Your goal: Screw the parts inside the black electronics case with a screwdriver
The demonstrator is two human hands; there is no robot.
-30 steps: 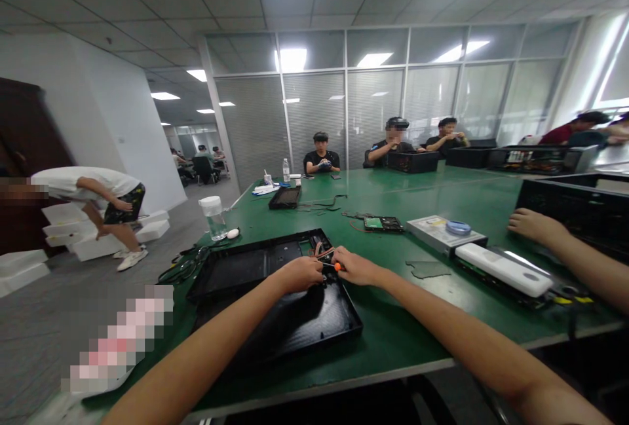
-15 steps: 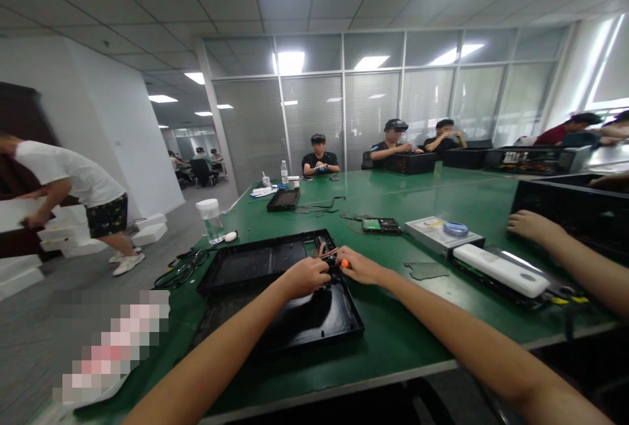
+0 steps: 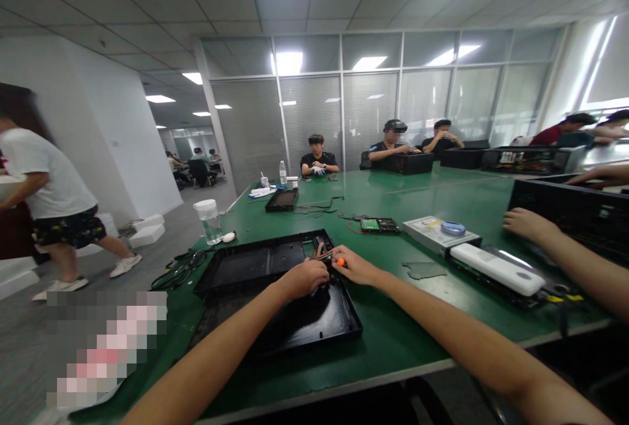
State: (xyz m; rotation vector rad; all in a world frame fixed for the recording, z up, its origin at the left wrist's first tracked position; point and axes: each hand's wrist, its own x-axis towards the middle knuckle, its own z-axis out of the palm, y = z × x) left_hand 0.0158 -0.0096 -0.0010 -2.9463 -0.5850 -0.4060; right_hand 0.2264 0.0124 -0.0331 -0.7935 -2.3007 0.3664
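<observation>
In front of me lies a shallow black metal case (image 3: 260,261) in two joined halves, with its glossy near half (image 3: 314,320) under my forearm. Thin reddish-brown wires (image 3: 322,251) bunch up at its right inner corner. My left hand (image 3: 305,279) reaches in beside them with its fingers curled down; what they pinch is hidden. Against the case's right edge, my right hand (image 3: 358,268) is closed round a small tool with a round orange end (image 3: 341,261), perhaps a screwdriver. The two hands are close together but apart.
Right of me sit a silver drive box (image 3: 432,235) with a blue roll (image 3: 453,228), a white device (image 3: 496,269) and a co-worker's hand (image 3: 528,223) at a black case (image 3: 570,215). A small circuit board (image 3: 379,225) lies ahead. A water jar (image 3: 209,223) and cables (image 3: 181,268) stand left.
My left fingers have dipped slightly, while my right hand keeps the orange-ended tool in nearly the same spot. A person at the far left has straightened somewhat and stepped leftward.
</observation>
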